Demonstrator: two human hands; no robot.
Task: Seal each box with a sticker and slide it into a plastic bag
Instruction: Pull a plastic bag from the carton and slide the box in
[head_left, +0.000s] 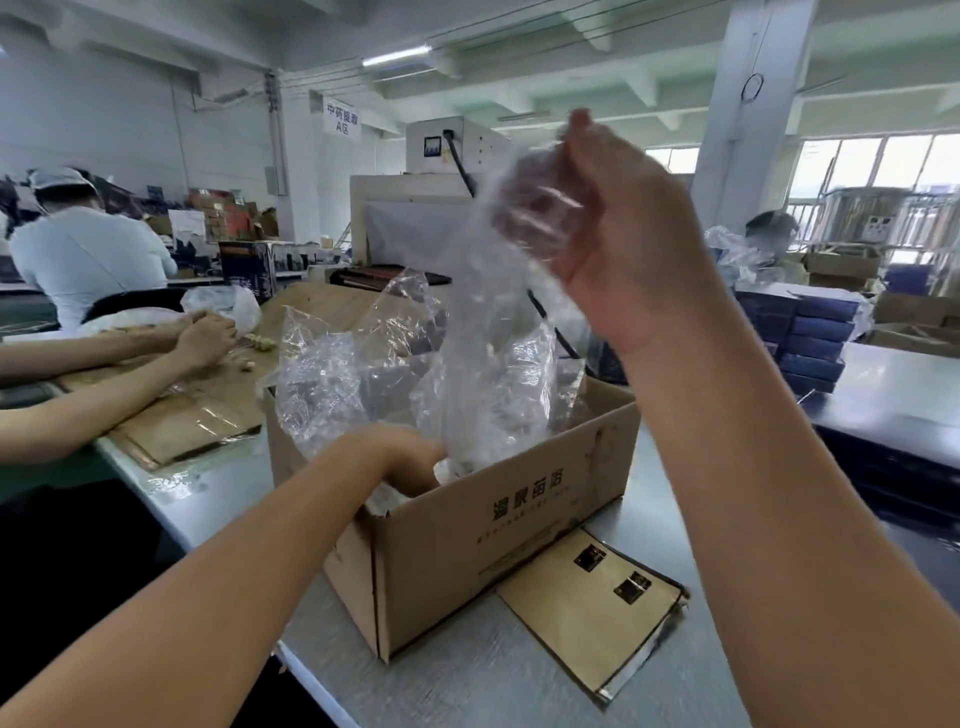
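So the clear plastic bag (498, 322) is up in the air right now, hanging crumpled from the right hand (623, 249), which has its fingers curled round the top end of it. The bottom of the bag trails down into an open cardboard carton (519, 519) on the table (467, 675). More clear plastic (332, 374) is bunched up and poking out of the carton's far left side.

The left hand (410, 457) is reaching down over the carton's near edge into that plastic. The fingertips are buried in there, so I honestly can't tell whether it's grabbing anything or just resting.

Just beside the carton's near right corner lies a flat brown sheet (592, 623) with a couple of dark, gold-edged stickers (589, 560) on it (could be more, the carton hides part of the sheet). The dark blue boxes (815, 338) sit stacked well off to the right, on the far side of the table, nowhere near either hand.

Over on the left, someone else's hands (205, 338) are busy with small bits on a cardboard sheet (197, 415), and another person in white (83, 249) sits further back, facing away.
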